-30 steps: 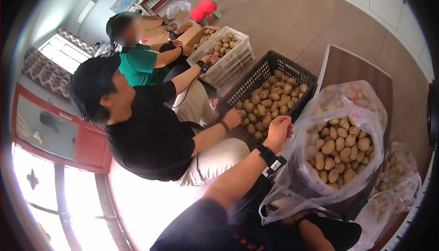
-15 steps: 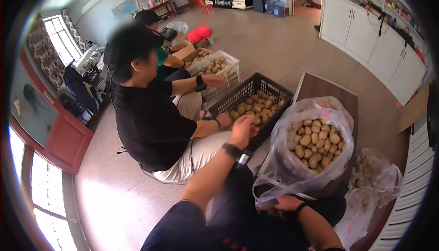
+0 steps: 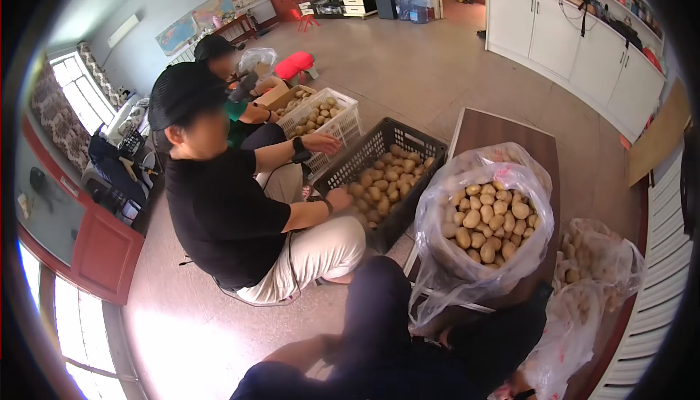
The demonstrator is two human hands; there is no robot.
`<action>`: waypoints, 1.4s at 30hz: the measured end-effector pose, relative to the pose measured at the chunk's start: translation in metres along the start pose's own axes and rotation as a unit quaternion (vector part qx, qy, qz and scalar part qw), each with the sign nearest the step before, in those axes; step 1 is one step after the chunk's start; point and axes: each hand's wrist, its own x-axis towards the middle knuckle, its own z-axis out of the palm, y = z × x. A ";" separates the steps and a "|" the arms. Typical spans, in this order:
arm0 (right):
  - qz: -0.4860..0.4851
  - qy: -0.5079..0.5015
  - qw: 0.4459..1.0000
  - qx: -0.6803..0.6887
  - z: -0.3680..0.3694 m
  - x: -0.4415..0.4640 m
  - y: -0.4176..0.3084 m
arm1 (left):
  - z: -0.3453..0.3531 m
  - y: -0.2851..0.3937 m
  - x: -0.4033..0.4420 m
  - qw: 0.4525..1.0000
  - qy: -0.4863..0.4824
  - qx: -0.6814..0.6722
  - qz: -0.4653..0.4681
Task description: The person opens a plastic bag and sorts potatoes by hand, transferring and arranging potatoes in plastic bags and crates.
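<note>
A clear plastic bag (image 3: 430, 283) stands open on a low dark brown table (image 3: 503, 126), full of potatoes (image 3: 492, 218). My left forearm (image 3: 297, 352) is drawn back low beside my raised knee; the fingers of that hand are hidden. Only a bit of my right hand (image 3: 518, 384) shows at the bottom edge, by the plastic bags on the floor, and what its fingers do is out of sight. Left of the table is a black plastic crate (image 3: 423, 136) with potatoes in it. A co-worker in a black shirt (image 3: 226, 214) has one hand at this crate.
More plastic bags of potatoes (image 3: 598, 261) lie on the floor to the right. Beyond the black crate stand white crates (image 3: 350, 119) with potatoes, near a second person. A red stool (image 3: 294, 66) is farther back; white cabinets (image 3: 554, 35) line the far right.
My left hand has drawn back from above the black crate to low by my knee. My right hand has left the open bag's lower edge and moved down and right. The view has shifted slightly.
</note>
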 end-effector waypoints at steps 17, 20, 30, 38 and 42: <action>0.409 -0.040 0.803 0.432 0.081 0.032 -0.104 | 0.017 0.034 0.003 0.987 0.001 -0.005 -0.158; 0.403 -0.040 0.801 0.441 0.083 0.033 -0.110 | 0.013 0.037 -0.004 0.989 0.000 0.000 -0.147; 0.301 0.006 0.817 0.492 0.112 0.017 -0.094 | 0.001 0.014 0.005 0.999 0.014 0.033 -0.012; 0.126 0.111 0.774 0.611 0.056 0.003 -0.064 | -0.114 0.073 -0.029 0.983 -0.084 0.048 0.156; 0.166 0.252 0.862 0.407 -0.055 -0.034 -0.150 | -0.137 0.192 -0.124 0.974 -0.031 -0.215 0.057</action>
